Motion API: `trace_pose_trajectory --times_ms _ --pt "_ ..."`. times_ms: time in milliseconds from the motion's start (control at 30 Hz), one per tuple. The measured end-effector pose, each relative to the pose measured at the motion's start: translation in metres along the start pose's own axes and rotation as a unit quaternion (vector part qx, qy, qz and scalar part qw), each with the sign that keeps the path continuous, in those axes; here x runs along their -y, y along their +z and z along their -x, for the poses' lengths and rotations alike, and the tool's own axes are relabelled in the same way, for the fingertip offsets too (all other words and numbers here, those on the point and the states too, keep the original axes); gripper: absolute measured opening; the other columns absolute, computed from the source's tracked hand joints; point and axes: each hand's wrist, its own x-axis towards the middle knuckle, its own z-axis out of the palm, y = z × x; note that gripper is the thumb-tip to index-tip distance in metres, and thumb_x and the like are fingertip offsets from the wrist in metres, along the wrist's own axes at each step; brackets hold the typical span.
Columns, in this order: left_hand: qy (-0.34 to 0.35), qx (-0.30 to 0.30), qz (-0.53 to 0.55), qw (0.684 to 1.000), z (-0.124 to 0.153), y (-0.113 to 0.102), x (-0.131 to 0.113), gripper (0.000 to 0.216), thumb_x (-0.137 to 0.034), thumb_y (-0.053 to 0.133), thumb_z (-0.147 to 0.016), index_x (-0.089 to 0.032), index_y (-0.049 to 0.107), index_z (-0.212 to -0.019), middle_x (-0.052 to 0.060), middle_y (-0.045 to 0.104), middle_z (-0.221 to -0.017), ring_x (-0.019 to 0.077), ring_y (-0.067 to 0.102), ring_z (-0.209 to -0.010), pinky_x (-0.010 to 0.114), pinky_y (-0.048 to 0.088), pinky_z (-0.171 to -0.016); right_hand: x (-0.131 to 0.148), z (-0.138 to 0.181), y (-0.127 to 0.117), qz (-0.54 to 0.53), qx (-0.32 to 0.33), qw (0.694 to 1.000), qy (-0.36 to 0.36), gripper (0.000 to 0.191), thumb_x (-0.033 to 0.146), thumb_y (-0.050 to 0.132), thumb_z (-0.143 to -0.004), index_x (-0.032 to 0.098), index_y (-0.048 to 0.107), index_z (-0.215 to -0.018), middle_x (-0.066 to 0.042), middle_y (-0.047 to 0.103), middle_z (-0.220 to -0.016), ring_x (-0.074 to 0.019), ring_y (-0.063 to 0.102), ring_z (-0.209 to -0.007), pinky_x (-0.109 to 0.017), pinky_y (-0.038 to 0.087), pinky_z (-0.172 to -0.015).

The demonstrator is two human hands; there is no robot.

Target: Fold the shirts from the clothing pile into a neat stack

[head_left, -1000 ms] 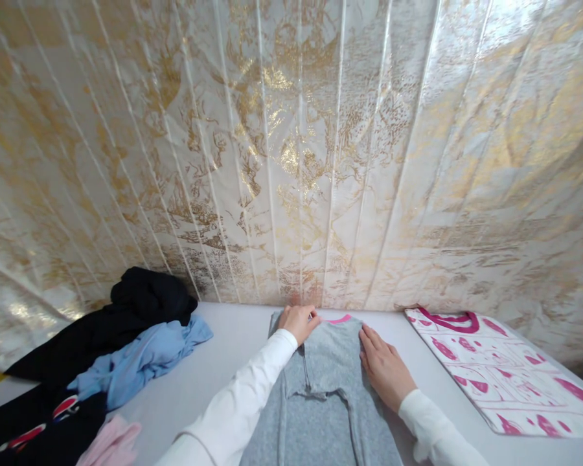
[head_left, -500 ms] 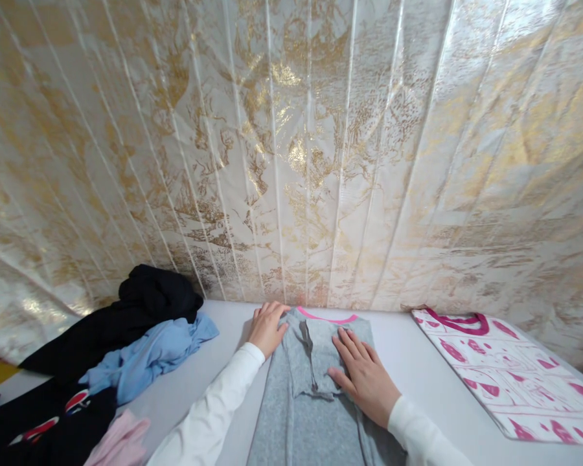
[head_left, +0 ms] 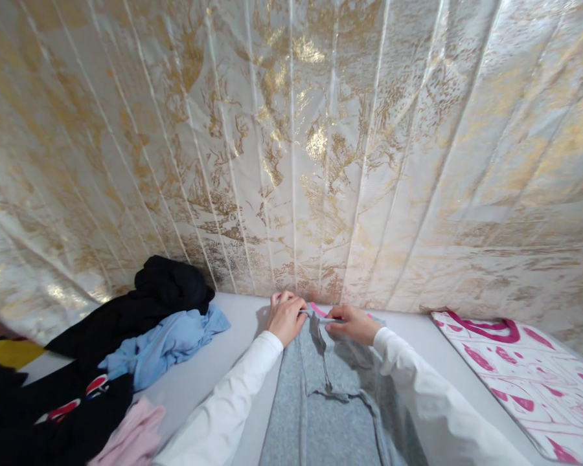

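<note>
A grey garment [head_left: 328,427] with a pink neckline lies lengthwise on the white table, its seams and a folded-over part facing up. At its far left edge, my left hand [head_left: 286,317] pinches the grey cloth between thumb and fingers. My right hand [head_left: 354,325] grips the same far edge a little to the right, fingers curled round the fabric. Between the hands, a short strip of the pink neckline [head_left: 318,309] shows behind the grey cloth.
Left of the garment lie a black garment [head_left: 175,285], a light blue one [head_left: 168,343], a pink one [head_left: 131,433] and a dark one with red-and-white logos [head_left: 68,427]. A folded white-and-magenta shirt [head_left: 519,382] lies right. A gold-patterned curtain [head_left: 291,162] hangs behind the white table [head_left: 208,375].
My right hand has moved from lying flat on the grey garment to gripping its far edge. My left hand now pinches the cloth. The view has shifted slightly left.
</note>
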Motion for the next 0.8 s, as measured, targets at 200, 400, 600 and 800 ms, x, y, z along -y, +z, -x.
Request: trace_pose_trajectory --times_ms 200,400,600,800 --pt "-0.003 -0.023 0.000 1.000 0.004 -0.006 -0.008 0.023 -0.021 0.062 -0.080 -0.021 0.054 -0.102 0.003 0.056 -0.106 0.0225 0.043 -0.106 0.042 0.023 -0.095 0.001 0.008 -0.004 0.038 -0.056 0.997 0.024 0.019 0.035 0.053 -0.078 0.019 0.063 -0.080 -0.002 0.062 -0.068 -0.0172 0.055 -0.064 -0.028 0.037 -0.060" --pt "0.022 0.030 0.026 0.999 0.028 -0.012 -0.036 0.011 -0.013 0.059 -0.079 -0.020 0.058 -0.088 0.003 0.055 -0.097 0.0223 0.047 -0.098 0.035 0.037 -0.084 0.001 0.016 0.002 0.038 -0.110 0.993 -0.014 0.025 0.024 0.040 -0.084 0.023 0.065 -0.090 -0.004 0.065 -0.092 -0.0191 0.056 -0.086 -0.030 0.040 -0.077" --pt "0.022 0.084 0.097 0.991 0.035 -0.007 -0.043 0.024 -0.007 0.056 -0.078 -0.021 0.064 -0.095 0.003 0.060 -0.096 0.0209 0.050 -0.097 0.033 0.041 -0.086 0.003 0.025 0.002 0.026 -0.125 0.991 -0.045 0.037 0.015 0.048 -0.074 0.025 0.063 -0.106 -0.001 0.064 -0.082 -0.0196 0.053 -0.086 -0.032 0.040 -0.079" --pt "0.017 0.092 0.144 0.985 0.029 -0.007 -0.044 0.031 -0.002 0.055 -0.074 -0.021 0.066 -0.096 0.003 0.062 -0.095 0.0206 0.051 -0.095 0.032 0.042 -0.086 -0.017 0.026 -0.002 0.016 -0.137 0.990 -0.010 0.050 0.005 0.042 -0.064 0.026 0.067 -0.102 -0.001 0.060 -0.075 -0.0193 0.052 -0.084 -0.033 0.041 -0.078"
